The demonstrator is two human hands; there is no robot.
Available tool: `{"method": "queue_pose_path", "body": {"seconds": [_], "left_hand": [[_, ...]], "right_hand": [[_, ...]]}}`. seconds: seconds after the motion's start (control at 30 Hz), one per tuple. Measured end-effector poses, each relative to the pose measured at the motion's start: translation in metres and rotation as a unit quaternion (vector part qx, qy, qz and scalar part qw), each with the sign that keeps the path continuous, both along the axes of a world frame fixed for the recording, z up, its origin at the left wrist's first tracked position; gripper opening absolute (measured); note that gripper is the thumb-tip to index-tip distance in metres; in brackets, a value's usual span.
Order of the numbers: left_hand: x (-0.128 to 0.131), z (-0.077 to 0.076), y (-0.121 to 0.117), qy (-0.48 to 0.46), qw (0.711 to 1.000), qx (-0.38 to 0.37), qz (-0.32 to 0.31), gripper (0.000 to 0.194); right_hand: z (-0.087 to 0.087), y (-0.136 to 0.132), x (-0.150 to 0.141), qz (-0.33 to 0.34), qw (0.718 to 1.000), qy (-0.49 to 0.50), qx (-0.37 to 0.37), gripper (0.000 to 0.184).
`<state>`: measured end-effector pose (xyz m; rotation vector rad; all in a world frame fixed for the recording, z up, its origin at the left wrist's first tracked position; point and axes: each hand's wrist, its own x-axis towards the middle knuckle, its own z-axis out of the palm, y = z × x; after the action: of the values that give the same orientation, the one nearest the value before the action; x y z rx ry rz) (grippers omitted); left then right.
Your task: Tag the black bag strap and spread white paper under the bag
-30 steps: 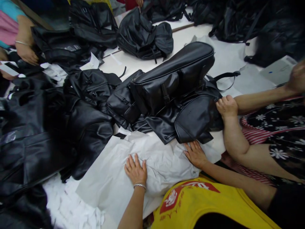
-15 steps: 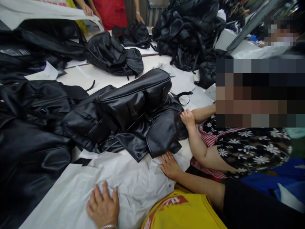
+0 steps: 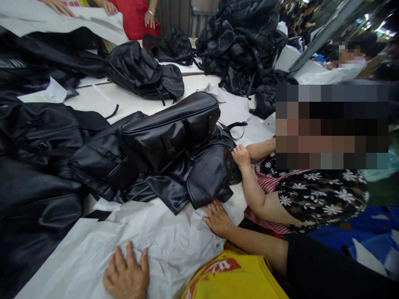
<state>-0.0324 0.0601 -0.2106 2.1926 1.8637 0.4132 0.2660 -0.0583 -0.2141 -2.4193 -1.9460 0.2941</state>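
My left hand (image 3: 126,274) lies flat, fingers spread, on a crumpled white paper sheet (image 3: 162,236) at the near edge of the table. My right hand (image 3: 218,219) presses flat on the same sheet, just below a small black leather bag (image 3: 207,176). Neither hand holds anything. A stuffed black backpack (image 3: 170,131) rests on its side on top of flatter black bags. A co-worker's hand (image 3: 240,156) grips the small bag's right edge.
Black backpacks are heaped at the left (image 3: 40,166), at the back middle (image 3: 145,72) and at the back right (image 3: 243,41). The co-worker in a floral top (image 3: 314,195) sits close on my right. Other people's hands hold a white sheet (image 3: 62,18) at the far left.
The view has swung up and to the right, so everything sits lower and further left. My hands stay flat on the paper; the co-worker's hand keeps its grip on the small bag.
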Motion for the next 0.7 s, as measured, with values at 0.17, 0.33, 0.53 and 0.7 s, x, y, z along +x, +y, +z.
{"method": "queue_pose_path", "body": {"seconds": [0.17,0.33,0.53,0.7], "left_hand": [[-0.001,0.004,-0.002,0.124,0.991,0.037,-0.033,0.057],[-0.006,0.011,-0.004,0.192,0.981,-0.023,-0.033,0.058],[-0.008,0.015,-0.007,0.186,0.981,-0.045,-0.027,0.058],[-0.007,0.016,-0.007,0.176,0.982,-0.056,-0.030,0.057]], "right_hand": [[-0.002,-0.006,-0.001,0.013,1.000,-0.022,0.001,0.039],[-0.021,-0.015,0.002,0.040,0.998,-0.037,0.029,0.043],[-0.021,-0.017,0.002,0.065,0.995,-0.051,0.051,0.048],[-0.017,-0.015,0.001,0.068,0.994,-0.060,0.053,0.047]]}}
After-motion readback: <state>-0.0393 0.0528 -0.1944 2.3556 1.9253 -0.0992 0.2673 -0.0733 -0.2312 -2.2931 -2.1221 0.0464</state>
